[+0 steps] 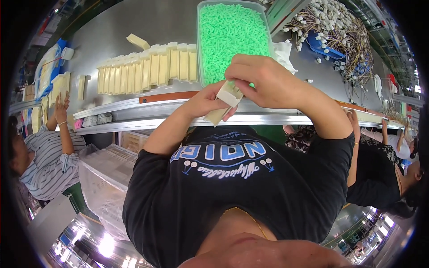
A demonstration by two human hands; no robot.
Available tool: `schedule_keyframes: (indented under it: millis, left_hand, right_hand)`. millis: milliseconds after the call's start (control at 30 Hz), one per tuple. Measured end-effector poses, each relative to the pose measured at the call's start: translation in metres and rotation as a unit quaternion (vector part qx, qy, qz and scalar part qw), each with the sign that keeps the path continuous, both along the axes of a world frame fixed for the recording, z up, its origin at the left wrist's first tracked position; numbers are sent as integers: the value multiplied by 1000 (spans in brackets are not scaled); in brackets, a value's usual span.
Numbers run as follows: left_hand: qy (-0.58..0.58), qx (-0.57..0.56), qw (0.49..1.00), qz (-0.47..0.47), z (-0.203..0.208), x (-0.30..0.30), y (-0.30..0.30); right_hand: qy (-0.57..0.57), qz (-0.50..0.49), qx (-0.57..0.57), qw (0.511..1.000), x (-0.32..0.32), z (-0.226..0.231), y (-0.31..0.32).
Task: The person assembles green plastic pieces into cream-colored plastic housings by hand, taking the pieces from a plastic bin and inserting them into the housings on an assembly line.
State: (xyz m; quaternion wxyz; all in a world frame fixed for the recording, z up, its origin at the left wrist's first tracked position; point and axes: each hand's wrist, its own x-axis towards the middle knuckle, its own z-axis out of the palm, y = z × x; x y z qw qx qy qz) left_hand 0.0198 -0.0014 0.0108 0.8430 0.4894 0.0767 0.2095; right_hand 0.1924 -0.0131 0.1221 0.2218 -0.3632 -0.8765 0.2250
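My left hand (207, 101) grips a cream plastic housing (229, 95), holding it tilted above the table's front rail with its white, slotted end up. Over that end is my right hand (259, 76), its fingers pinched together. A bit of green shows at its fingertips, seemingly one of the small green plastic pieces; the fingers partly hide it. Just beyond my hands stands a clear plastic bin (200, 53) filled with small green pieces (232, 33). Left of the bin, similar cream housings (147, 69) line up side by side in a long row.
One loose housing (138, 41) lies behind the row. Wire harnesses with white connectors (344, 27) pile up at the far right by a blue tray (324, 46). A crumpled white bag (283, 56) sits beside the bin. At left, a co-worker's hand (61, 108) touches more housings.
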Motion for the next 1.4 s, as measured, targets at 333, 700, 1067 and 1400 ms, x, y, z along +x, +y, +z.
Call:
schedule_keyframes:
  millis: [333, 700, 1067, 1400]
  left_hand:
    - [-3, -40, 998, -42, -9, 4, -1]
    - [8, -36, 998, -58, -14, 8, -6]
    - [36, -65, 993, -89, 0, 11, -6]
    - [72, -54, 994, -57, -1, 23, -15]
  right_hand:
    - [39, -42, -198, 978, 13, -1, 5]
    - [52, 1, -114, 992, 9, -6, -9]
    - [-12, 2, -141, 990, 24, -13, -5]
    - [91, -28, -101, 990, 38, -20, -19]
